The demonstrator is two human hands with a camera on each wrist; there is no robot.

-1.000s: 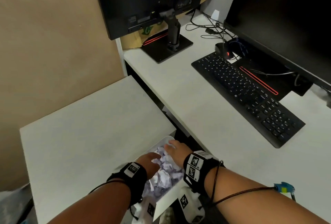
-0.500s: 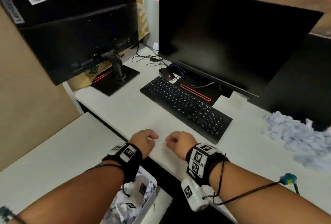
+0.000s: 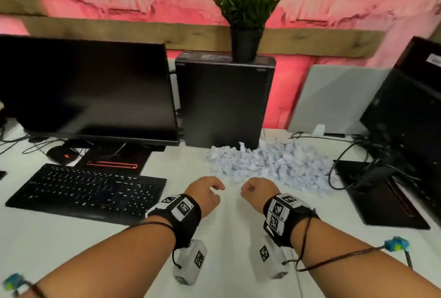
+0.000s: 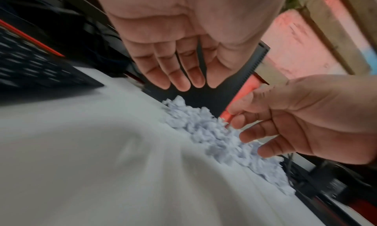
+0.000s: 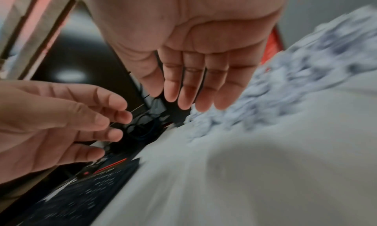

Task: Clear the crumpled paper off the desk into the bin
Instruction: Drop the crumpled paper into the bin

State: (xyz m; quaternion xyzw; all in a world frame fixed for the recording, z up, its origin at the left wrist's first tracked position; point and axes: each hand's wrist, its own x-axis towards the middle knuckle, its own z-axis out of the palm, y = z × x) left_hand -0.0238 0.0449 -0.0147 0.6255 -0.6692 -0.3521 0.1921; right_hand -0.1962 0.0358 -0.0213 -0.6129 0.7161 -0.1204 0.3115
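Note:
A heap of crumpled white paper (image 3: 269,164) lies on the white desk (image 3: 78,233), in front of a black computer tower. My left hand (image 3: 207,190) and right hand (image 3: 256,189) hover side by side just short of the heap's near edge, a little apart from it. Both are empty. In the left wrist view the left hand's fingers (image 4: 183,71) hang relaxed above the paper (image 4: 214,132). The right wrist view shows the right hand's fingers (image 5: 193,87) straight and close to the paper (image 5: 285,92). The bin is out of view.
A black keyboard (image 3: 88,192) and a monitor (image 3: 88,90) stand to the left. The tower (image 3: 224,99) carries a potted plant (image 3: 245,6). At the right are a second monitor's base (image 3: 381,192) and loose cables (image 3: 346,154).
Both hands left the paper-filled bin beside the desk and moved right across the desk to the heap. The view swung right and the bin dropped out of sight.

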